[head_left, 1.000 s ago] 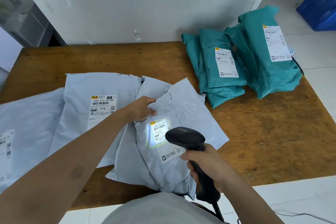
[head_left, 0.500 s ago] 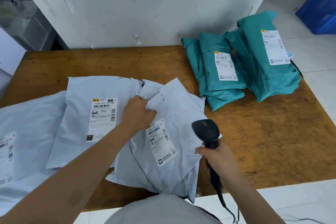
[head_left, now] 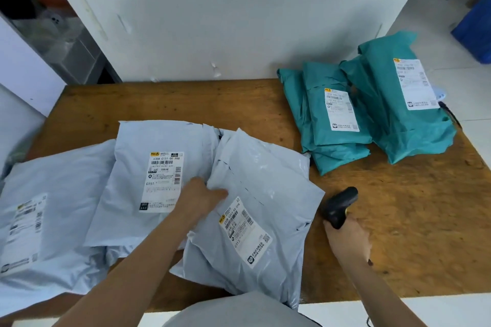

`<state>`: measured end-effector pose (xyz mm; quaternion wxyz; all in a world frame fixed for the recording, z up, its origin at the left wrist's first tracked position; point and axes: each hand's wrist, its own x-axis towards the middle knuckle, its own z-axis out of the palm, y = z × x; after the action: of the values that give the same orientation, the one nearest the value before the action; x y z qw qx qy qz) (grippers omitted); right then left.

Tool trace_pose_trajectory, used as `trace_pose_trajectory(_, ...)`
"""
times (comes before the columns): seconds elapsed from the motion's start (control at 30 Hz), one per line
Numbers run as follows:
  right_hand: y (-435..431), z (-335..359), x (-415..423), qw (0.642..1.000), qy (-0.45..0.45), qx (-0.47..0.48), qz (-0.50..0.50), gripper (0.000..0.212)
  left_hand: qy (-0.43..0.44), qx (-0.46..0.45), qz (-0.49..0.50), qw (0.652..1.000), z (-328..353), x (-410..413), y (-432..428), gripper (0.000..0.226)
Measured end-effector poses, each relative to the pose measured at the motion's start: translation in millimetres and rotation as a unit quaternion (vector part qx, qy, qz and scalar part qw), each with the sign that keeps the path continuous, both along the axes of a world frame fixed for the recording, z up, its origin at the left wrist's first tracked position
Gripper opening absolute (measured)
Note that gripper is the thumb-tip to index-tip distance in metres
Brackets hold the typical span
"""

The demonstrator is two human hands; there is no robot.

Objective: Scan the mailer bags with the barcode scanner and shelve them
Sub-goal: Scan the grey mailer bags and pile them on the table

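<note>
A pale grey mailer bag (head_left: pixel 268 188) lies in front of me on the wooden table (head_left: pixel 398 220), its white label (head_left: pixel 245 231) facing up. My left hand (head_left: pixel 202 199) grips its upper left edge. My right hand (head_left: pixel 345 236) holds the black barcode scanner (head_left: pixel 338 206) low over the table, just right of that bag, head pointing away from it. Two more grey mailer bags lie to the left, one in the middle (head_left: pixel 148 167) and one at the far left (head_left: pixel 45 215), both with labels up.
Several teal mailer bags sit at the table's far right, a stack (head_left: pixel 329 119) and a taller one (head_left: pixel 403 103). A white panel (head_left: pixel 225 16) stands behind the table. A blue bin (head_left: pixel 475 32) is on the tiled floor at right.
My right hand has carried the scanner away from the label to the right and down toward the table. The scan light is off. My left hand keeps its hold on the grey bag.
</note>
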<state>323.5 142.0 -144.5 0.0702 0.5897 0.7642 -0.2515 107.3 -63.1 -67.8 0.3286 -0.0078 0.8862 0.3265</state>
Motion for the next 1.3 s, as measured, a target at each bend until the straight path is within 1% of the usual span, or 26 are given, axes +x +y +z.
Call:
trace_pose_trajectory(0.07, -4, 1, -4, 0.999, -0.035, 0.027, 0.004, 0.057, -0.010, 0.003, -0.042, 0.999, 6, 0, 3, 0.017)
trace_pose_trajectory(0.13, -10, 8, -9, 0.995, -0.048, 0.081, 0.015, 0.072, 0.022, 0.068, -0.052, 0.996, 14, 3, 5, 0.007)
trace_pose_trajectory(0.17, -14, 12, -14, 0.994, -0.031, 0.104, 0.024, 0.074, 0.038, 0.115, -0.049, 0.991, 23, 4, 4, 0.005)
trace_pose_trajectory(0.27, -33, 28, -35, 0.991, 0.057, 0.112, 0.035, 0.066, 0.078, 0.205, -0.019, 0.975, 49, -2, -10, 0.016)
trace_pose_trajectory(0.37, -54, 42, -61, 0.976, 0.121, 0.150, 0.099, 0.060, 0.072, 0.289, 0.064, 0.952, 71, -22, -40, 0.020)
trace_pose_trajectory(0.4, -61, 46, -68, 0.971, 0.141, 0.140, 0.134, 0.060, 0.061, 0.306, 0.100, 0.945, 72, -31, -53, 0.019)
trace_pose_trajectory(0.43, -68, 50, -77, 0.968, 0.164, 0.094, 0.166, 0.061, 0.048, 0.310, 0.135, 0.940, 72, -41, -69, 0.020)
trace_pose_trajectory(0.5, -78, 59, -96, 0.956, 0.213, -0.086, 0.184, 0.065, 0.028, 0.286, 0.185, 0.940, 67, -58, -103, 0.030)
trace_pose_trajectory(0.53, -82, 65, -107, 0.942, 0.221, -0.192, 0.167, 0.067, 0.041, 0.247, 0.187, 0.950, 62, -64, -118, 0.036)
trace_pose_trajectory(0.57, -87, 70, -117, 0.922, 0.219, -0.284, 0.143, 0.069, 0.063, 0.184, 0.174, 0.965, 57, -69, -131, 0.043)
trace_pose_trajectory(0.6, -91, 71, -127, 0.900, 0.223, -0.353, 0.125, 0.067, 0.091, 0.113, 0.157, 0.977, 52, -71, -141, 0.049)
trace_pose_trajectory(0.63, -96, 70, -134, 0.876, 0.239, -0.403, 0.116, 0.062, 0.117, 0.054, 0.145, 0.981, 48, -71, -148, 0.049)
trace_pose_trajectory(0.67, -102, 66, -142, 0.856, 0.258, -0.433, 0.117, 0.055, 0.143, 0.022, 0.142, 0.979, 43, -72, -153, 0.043)
trace_pose_trajectory(0.73, -115, 60, -156, 0.831, 0.291, -0.462, 0.103, 0.045, 0.181, 0.006, 0.150, 0.972, 37, -72, -156, 0.031)
trace_pose_trajectory(0.8, -123, 54, -169, 0.824, 0.300, -0.476, 0.057, 0.049, 0.211, 0.006, 0.184, 0.960, 37, -72, -158, 0.023)
trace_pose_trajectory(0.87, -125, 52, -177, 0.832, 0.281, -0.478, 0.008, 0.064, 0.235, 0.028, 0.226, 0.945, 40, -73, -161, 0.024)
trace_pose_trajectory(0.9, -124, 53, -179, 0.844, 0.270, -0.464, -0.002, 0.066, 0.242, 0.040, 0.237, 0.940, 43, -72, -163, 0.029)
trace_pose_trajectory(1.0, -118, 57, -180, 0.890, 0.272, -0.365, 0.016, 0.043, 0.244, 0.054, 0.249, 0.936, 48, -73, -167, 0.046)
trace_pose_trajectory(1.03, -118, 59, -180, 0.893, 0.293, -0.342, 0.024, 0.035, 0.232, 0.053, 0.242, 0.941, 46, -74, -167, 0.048)
trace_pose_trajectory(1.1, -122, 63, -179, 0.884, 0.326, -0.332, 0.044, 0.023, 0.185, 0.034, 0.211, 0.959, 37, -73, -162, 0.055)
trace_pose_trajectory(1.13, -125, 62, -179, 0.884, 0.324, -0.331, 0.063, 0.024, 0.161, 0.019, 0.189, 0.968, 30, -70, -157, 0.060)
trace_pose_trajectory(1.17, -129, 58, -178, 0.888, 0.309, -0.330, 0.090, 0.033, 0.145, 0.009, 0.167, 0.975, 24, -64, -153, 0.065)
trace_pose_trajectory(1.2, -134, 54, -176, 0.892, 0.281, -0.335, 0.114, 0.049, 0.139, 0.003, 0.154, 0.978, 18, -59, -148, 0.070)
trace_pose_trajectory(1.23, -136, 48, -175, 0.893, 0.257, -0.344, 0.131, 0.071, 0.141, -0.003, 0.147, 0.979, 14, -54, -143, 0.074)
trace_pose_trajectory(1.27, -134, 40, -174, 0.890, 0.242, -0.364, 0.127, 0.092, 0.147, -0.010, 0.142, 0.979, 8, -51, -141, 0.079)
trace_pose_trajectory(1.3, -131, 35, -174, 0.878, 0.241, -0.397, 0.111, 0.101, 0.153, -0.014, 0.136, 0.979, 6, -50, -139, 0.083)
